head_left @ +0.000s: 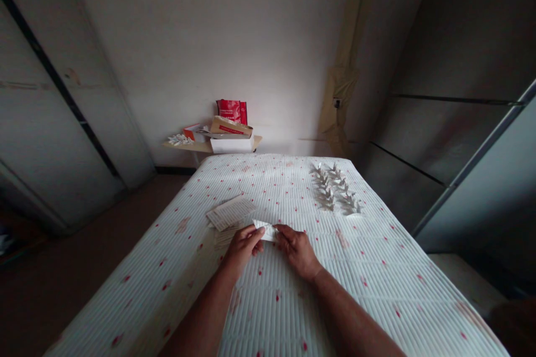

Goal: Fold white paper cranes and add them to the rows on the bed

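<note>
A small folded piece of white paper (pixel 267 231) is held between both hands over the middle of the bed. My left hand (pixel 245 244) pinches its left end, thumb on top. At the right end, the fingers of my right hand (pixel 296 246) are closed on the paper's edge. Just beyond my left hand lies a loose pile of printed paper sheets (pixel 231 212). Several folded paper figures (pixel 329 187), pointed like birds, stand in rows toward the bed's far right corner.
The bed has a white ribbed cover (pixel 268 301) with small red spots. Behind its far left edge, a small table (pixel 188 146) bears a white box (pixel 232 145), a red bag (pixel 231 111) and more folded white paper pieces (pixel 180 139). Cabinets flank both sides.
</note>
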{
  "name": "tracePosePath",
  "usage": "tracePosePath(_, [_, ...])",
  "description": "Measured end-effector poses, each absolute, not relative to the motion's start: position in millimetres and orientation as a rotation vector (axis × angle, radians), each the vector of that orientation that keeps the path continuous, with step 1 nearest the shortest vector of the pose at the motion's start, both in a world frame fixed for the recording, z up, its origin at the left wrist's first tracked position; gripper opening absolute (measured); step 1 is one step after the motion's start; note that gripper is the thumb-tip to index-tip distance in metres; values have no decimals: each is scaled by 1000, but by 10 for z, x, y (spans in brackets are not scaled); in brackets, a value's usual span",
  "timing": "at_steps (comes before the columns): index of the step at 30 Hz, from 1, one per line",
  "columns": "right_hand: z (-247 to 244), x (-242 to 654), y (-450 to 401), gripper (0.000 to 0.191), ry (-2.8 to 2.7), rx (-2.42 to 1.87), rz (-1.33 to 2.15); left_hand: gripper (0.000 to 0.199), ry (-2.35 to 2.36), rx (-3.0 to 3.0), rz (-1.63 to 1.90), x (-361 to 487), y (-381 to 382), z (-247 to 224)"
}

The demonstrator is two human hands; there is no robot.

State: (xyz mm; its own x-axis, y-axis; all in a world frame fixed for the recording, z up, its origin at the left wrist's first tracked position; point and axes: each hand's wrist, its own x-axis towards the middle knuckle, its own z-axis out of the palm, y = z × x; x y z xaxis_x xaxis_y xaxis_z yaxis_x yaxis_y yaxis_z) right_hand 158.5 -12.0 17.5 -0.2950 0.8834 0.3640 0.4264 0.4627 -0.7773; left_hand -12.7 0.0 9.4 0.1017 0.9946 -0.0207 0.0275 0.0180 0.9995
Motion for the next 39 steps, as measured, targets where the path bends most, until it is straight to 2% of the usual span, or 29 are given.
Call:
tracePosePath(9, [156,1537,-84,26,-1527,-901,1275,25,887,1060,1207,-107,13,66])
tracePosePath(15, [126,1539,-63,25,-1459,-933,1377,21,806,1004,1133,-123,-4,66])
tracePosePath(20, [125,1569,-87,30,-1601,-1010,942,23,839,1004,1181,-115,18,51])
tracePosePath(25, [190,1576,-133,36,-1838,-851,512,26,967,987,1266,-87,35,14])
tracePosePath(32, [128,1490,-116,23,-1927,-933,318,28,1066,1006,1282,-35,8,31])
tracePosePath(39, [140,1472,-124,15,-2051,-909,142,20,913,875,1336,-8,-29,103])
